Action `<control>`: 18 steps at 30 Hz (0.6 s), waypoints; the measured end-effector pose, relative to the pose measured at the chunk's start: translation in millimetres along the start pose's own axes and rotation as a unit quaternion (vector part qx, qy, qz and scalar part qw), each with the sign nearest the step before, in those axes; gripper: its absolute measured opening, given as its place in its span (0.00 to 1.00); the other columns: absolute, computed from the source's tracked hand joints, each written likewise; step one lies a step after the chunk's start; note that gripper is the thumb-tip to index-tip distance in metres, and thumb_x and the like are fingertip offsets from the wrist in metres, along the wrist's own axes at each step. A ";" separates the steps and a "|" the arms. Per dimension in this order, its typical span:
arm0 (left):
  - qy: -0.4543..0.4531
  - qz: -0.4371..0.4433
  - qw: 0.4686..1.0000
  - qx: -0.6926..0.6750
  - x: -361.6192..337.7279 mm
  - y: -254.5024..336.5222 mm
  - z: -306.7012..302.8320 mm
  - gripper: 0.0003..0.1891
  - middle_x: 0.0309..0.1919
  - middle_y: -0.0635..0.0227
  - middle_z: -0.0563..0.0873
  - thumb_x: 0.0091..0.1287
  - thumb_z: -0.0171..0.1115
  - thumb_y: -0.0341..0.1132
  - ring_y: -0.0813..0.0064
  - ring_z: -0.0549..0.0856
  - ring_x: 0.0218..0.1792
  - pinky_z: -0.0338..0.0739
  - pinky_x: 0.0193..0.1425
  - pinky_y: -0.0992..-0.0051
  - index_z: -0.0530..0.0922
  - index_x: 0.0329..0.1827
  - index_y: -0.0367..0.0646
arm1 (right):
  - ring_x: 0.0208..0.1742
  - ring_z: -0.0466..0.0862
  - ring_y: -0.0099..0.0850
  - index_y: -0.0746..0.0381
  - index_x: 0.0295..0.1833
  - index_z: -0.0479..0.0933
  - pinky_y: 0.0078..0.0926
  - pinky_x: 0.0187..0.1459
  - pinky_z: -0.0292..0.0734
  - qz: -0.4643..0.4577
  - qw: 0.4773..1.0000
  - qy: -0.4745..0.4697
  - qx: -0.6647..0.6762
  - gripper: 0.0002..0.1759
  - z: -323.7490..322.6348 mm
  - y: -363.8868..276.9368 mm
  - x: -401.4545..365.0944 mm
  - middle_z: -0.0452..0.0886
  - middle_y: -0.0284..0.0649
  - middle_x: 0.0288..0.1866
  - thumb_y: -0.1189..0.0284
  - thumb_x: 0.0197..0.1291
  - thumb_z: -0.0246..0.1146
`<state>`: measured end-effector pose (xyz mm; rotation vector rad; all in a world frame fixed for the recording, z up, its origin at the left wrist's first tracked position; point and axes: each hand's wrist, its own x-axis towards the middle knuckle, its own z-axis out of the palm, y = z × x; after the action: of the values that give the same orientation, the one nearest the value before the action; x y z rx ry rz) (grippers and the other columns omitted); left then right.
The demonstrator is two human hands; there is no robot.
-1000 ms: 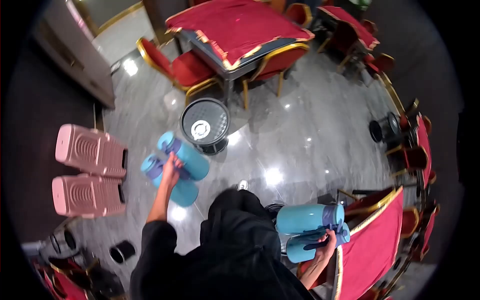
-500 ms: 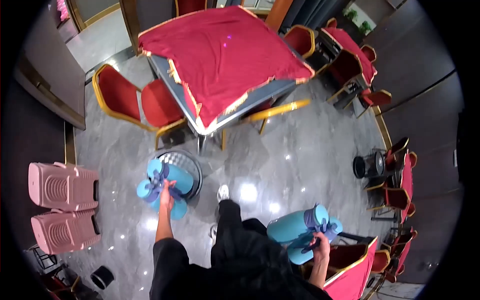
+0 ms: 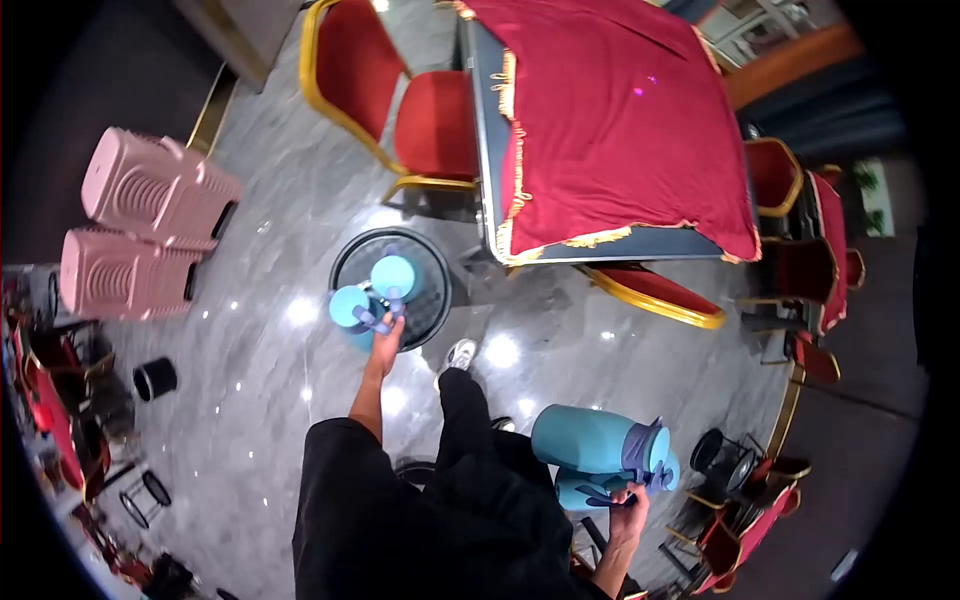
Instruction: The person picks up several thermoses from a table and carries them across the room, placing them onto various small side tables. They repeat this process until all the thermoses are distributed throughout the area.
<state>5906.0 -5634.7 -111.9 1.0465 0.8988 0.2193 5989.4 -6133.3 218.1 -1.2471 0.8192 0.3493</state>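
My left hand (image 3: 388, 343) is closed around the handles of light-blue thermos jugs (image 3: 393, 277). These jugs are upright with their lids facing me, over a round black-rimmed tray (image 3: 445, 300) low down by my feet. Whether their bases touch the tray is hidden. On the other side, my right hand (image 3: 628, 512) grips the dark-blue handles of more thermos jugs (image 3: 585, 438). Two of those show, tilted in the air with their lids toward the right, one partly behind the other.
A table with a red fringed cloth (image 3: 620, 130) and a red chair (image 3: 435, 125) stand ahead. Stacked pink stools (image 3: 150, 190) are at the left, with a small black bin (image 3: 155, 379) nearer. More chairs and red-covered tables line the right side.
My view has turned, so the table has shifted right and the pink stools upward. The left jugs now look more upright and nearer the tray's middle. Both hands keep their hold.
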 end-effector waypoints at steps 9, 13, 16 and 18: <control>0.111 0.059 0.991 -0.035 -143.0 70.3 17.3 0.35 0.69 0.69 0.63 0.65 0.54 0.23 0.73 0.64 0.67 0.54 0.70 0.74 0.53 0.75 0.45 | 0.19 0.74 0.31 0.59 0.37 0.67 0.29 0.25 0.71 -0.015 0.998 -0.019 -0.061 0.13 -7.3 -32.0 -5.2 0.74 0.38 0.22 0.82 0.48 0.62; 0.183 0.076 0.976 -0.092 -177.5 58.6 19.6 0.36 0.74 0.64 0.56 0.66 0.50 0.22 0.70 0.57 0.72 0.49 0.73 0.70 0.50 0.76 0.50 | 0.19 0.76 0.27 0.64 0.28 0.73 0.24 0.23 0.72 -0.012 0.998 -0.011 -0.056 0.07 -9.1 -67.8 -13.3 0.75 0.37 0.20 0.82 0.46 0.65; 0.267 0.071 0.961 -0.030 -188.5 36.1 50.3 0.37 0.75 0.62 0.51 0.65 0.49 0.23 0.68 0.55 0.73 0.47 0.73 0.69 0.49 0.77 0.51 | 0.19 0.76 0.28 0.64 0.28 0.72 0.23 0.23 0.72 -0.001 0.998 -0.033 -0.059 0.08 -41.3 -101.9 20.6 0.75 0.37 0.20 0.83 0.47 0.64; 0.300 0.079 0.951 0.017 -211.3 12.7 82.6 0.37 0.76 0.61 0.50 0.64 0.50 0.24 0.67 0.55 0.73 0.47 0.73 0.68 0.48 0.77 0.50 | 0.19 0.76 0.28 0.64 0.29 0.71 0.24 0.23 0.72 0.001 0.999 -0.040 -0.029 0.08 -78.6 -123.1 47.5 0.76 0.39 0.20 0.84 0.46 0.64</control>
<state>5834.8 -5799.1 27.9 1.1028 1.3668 0.6853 6073.0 -6254.1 263.0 -1.2790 0.7459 0.4250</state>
